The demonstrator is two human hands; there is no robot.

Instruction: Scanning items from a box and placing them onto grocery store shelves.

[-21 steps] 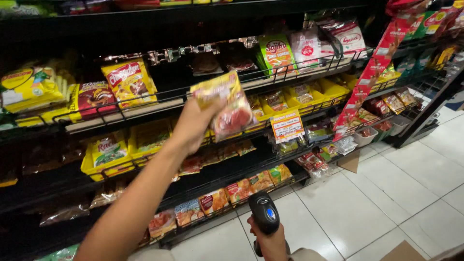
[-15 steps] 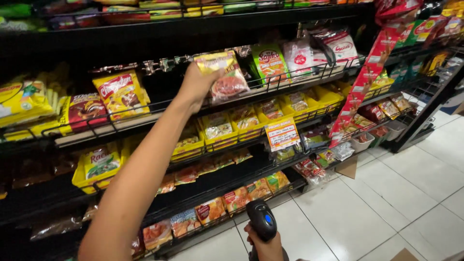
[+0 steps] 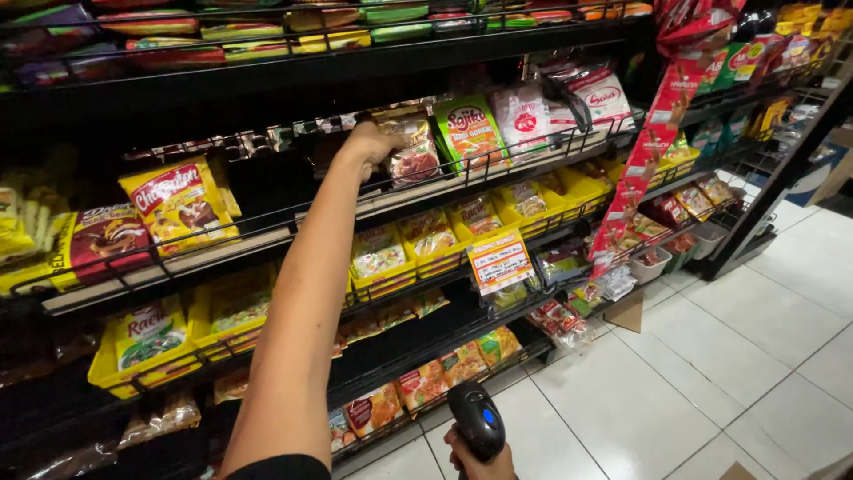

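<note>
Since the earlier frames the left hand (image 3: 369, 147) has carried the glossy yellow-and-red plastic snack packet (image 3: 410, 151) up from mid-air and away from the body, onto the upper black wire shelf (image 3: 498, 164), where it now stands upright behind the rail. The fingers are closed round the packet's left edge, the arm stretched out long. Just right of that hand stands a green-and-orange seasoning pouch (image 3: 469, 132); below it sit rows of yellow cardboard display trays (image 3: 426, 253) and a hanging white-and-orange price card (image 3: 500, 261). The right hand (image 3: 480, 458) is low, near the body above the pale tiled floor (image 3: 711, 382), wrapped shut about the grip of a black handheld barcode scanner (image 3: 475, 418) with a blue button. The step looks like putting the packet back in its row; releasing it would call for it to lean steady against the rail first.
</note>
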